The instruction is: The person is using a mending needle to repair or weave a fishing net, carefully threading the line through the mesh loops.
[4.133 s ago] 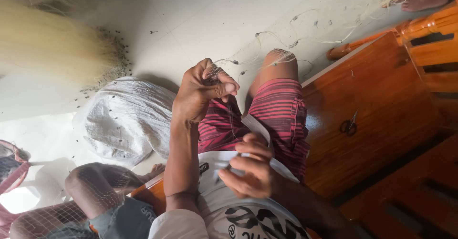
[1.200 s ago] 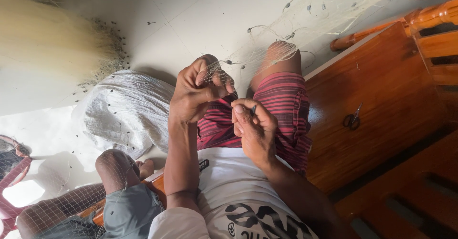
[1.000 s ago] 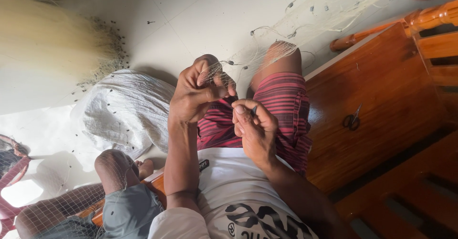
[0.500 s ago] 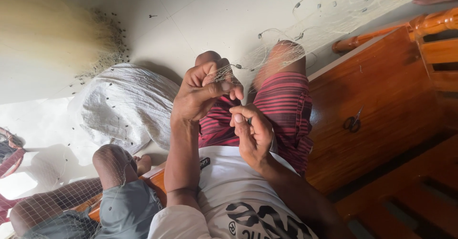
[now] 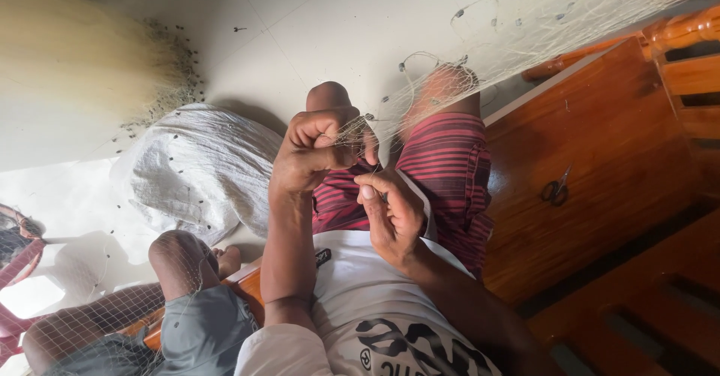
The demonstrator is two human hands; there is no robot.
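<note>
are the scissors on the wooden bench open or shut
Shut, as far as the view shows: the scissors lie flat on the wooden bench, blades together in one thin point, away from both hands.

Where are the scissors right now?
In the head view, the small scissors lie on the polished wooden bench at the right, apart from both hands, beyond the knee in striped red shorts.

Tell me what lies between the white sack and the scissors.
In the head view, between the sack and scissors: both hands working net, over striped shorts.
</note>
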